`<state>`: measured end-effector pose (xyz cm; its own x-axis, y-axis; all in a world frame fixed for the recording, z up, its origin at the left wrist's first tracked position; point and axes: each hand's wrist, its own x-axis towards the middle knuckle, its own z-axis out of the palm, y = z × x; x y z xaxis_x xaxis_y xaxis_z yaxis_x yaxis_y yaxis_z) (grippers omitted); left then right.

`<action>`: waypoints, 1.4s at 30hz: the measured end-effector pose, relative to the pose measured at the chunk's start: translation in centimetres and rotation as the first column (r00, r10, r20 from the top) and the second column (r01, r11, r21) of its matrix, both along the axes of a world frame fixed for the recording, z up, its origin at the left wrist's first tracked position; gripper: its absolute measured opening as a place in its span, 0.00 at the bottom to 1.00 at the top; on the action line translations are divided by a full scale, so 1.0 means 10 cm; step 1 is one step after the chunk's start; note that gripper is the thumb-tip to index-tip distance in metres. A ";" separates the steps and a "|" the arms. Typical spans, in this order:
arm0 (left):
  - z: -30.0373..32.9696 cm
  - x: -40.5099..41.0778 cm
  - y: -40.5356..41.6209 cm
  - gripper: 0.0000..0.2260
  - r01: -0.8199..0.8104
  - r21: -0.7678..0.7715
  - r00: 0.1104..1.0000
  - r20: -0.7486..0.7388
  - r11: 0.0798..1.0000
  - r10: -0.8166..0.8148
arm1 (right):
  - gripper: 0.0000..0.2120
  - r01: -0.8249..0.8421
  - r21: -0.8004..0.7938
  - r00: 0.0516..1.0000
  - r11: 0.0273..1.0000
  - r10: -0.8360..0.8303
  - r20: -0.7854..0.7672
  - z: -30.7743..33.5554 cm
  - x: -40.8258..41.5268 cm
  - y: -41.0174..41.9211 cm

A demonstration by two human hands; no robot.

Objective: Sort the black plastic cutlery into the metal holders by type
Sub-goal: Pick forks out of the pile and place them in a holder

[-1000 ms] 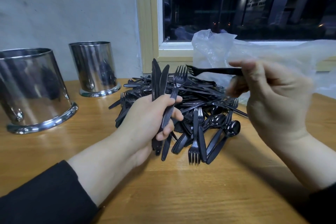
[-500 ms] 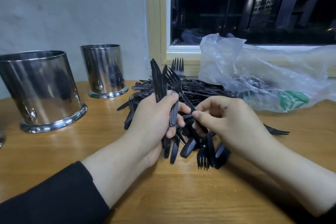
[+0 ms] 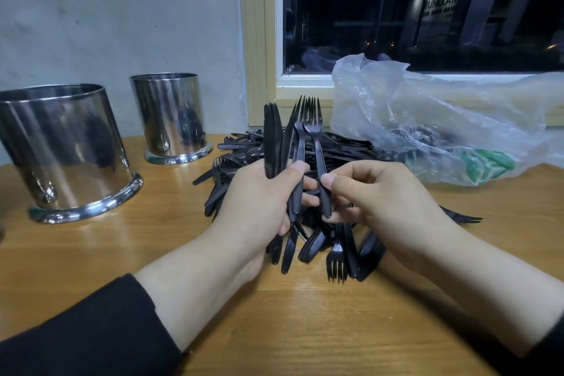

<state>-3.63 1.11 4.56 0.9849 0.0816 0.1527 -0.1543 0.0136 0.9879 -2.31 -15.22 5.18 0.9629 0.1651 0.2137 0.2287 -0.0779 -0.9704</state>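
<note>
The left hand (image 3: 259, 198) grips upright black plastic knives and forks (image 3: 276, 137); the right hand (image 3: 375, 195) pinches one black plastic fork (image 3: 317, 156). Better to slide it beside the other forks, tines aligned.

On the bench (image 3: 91, 253) the cutlery pile (image 3: 332, 151) lay in the middle, in front of the window (image 3: 412, 9). Two holders stood to its left: the near holder (image 3: 65, 149) toward the left edge, the far holder (image 3: 171, 117) behind it and closer to the pile, by the wall. A plastic bag (image 3: 427, 119) lay right of the pile, against the sill, perhaps with more cutlery inside. The left hand (image 3: 259, 198) held a bundle of knives (image 3: 272, 134) and a fork (image 3: 300, 131) upright above the pile's near edge; just right of it, the right hand (image 3: 375, 195) held another fork (image 3: 316, 128) upright beside that bundle. One loose fork (image 3: 464, 218) lay on the bench to the right, behind the right wrist.
</note>
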 end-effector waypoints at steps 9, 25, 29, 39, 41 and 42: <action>-0.07 0.03 -0.01 0.09 0.062 0.047 0.998 -0.012 0.997 -0.062 | 0.10 -0.014 -0.017 1.000 1.000 0.015 0.011 -0.01 -0.02 0.03; -0.02 0.09 0.09 0.07 0.000 0.202 0.996 0.084 0.979 -0.017 | 0.19 0.173 -0.869 0.982 0.463 -0.011 0.190 0.01 0.29 -0.41; 0.00 0.07 0.07 0.06 0.015 0.173 0.996 0.088 0.985 -0.030 | 0.19 0.157 -0.873 0.985 0.462 -0.008 0.173 -0.01 0.26 -0.33; 0.00 0.05 0.07 0.06 0.038 0.183 0.995 0.089 0.982 -0.055 | 0.12 0.196 -0.857 0.980 0.476 -0.077 0.182 -0.05 0.28 -0.34; 0.00 0.05 0.07 0.06 0.035 0.186 0.993 0.100 0.982 -0.055 | 0.10 0.213 -0.863 0.977 0.458 -0.093 0.192 -0.04 0.27 -0.34; 0.00 0.06 0.07 0.06 0.033 0.185 0.993 0.103 0.982 -0.053 | 0.11 0.219 -0.867 0.976 0.448 -0.097 0.196 -0.05 0.27 -0.34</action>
